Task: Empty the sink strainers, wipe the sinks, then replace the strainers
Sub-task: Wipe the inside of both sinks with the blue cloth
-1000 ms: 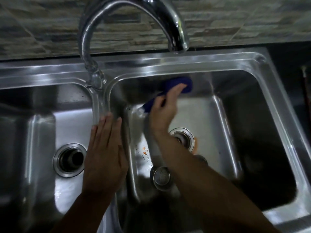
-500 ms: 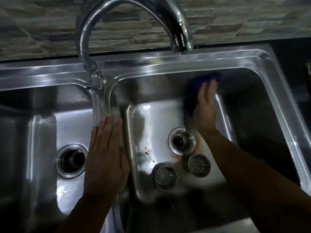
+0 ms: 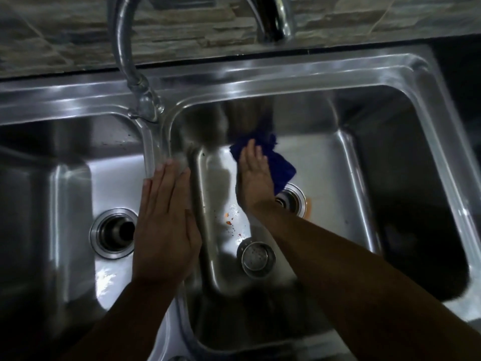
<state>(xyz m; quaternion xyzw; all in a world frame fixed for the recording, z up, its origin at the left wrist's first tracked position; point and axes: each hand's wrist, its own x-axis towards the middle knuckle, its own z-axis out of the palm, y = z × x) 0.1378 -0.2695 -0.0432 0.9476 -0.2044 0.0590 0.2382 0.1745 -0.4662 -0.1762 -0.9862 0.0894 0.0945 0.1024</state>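
basins: two, left basin (image 3: 73, 194) and right basin (image 3: 338, 178)
strainer (image 3: 257, 259): only one showing, loose on right basin floor
blue cloth (image 3: 283, 168): one, right hand (image 3: 253, 178) presses it flat-fingered
left hand (image 3: 166, 225): flat on the divider (image 3: 153, 149)

Left hand (image 3: 166, 227) lies flat, fingers straight; right hand (image 3: 253, 181) presses down, fingers extended.
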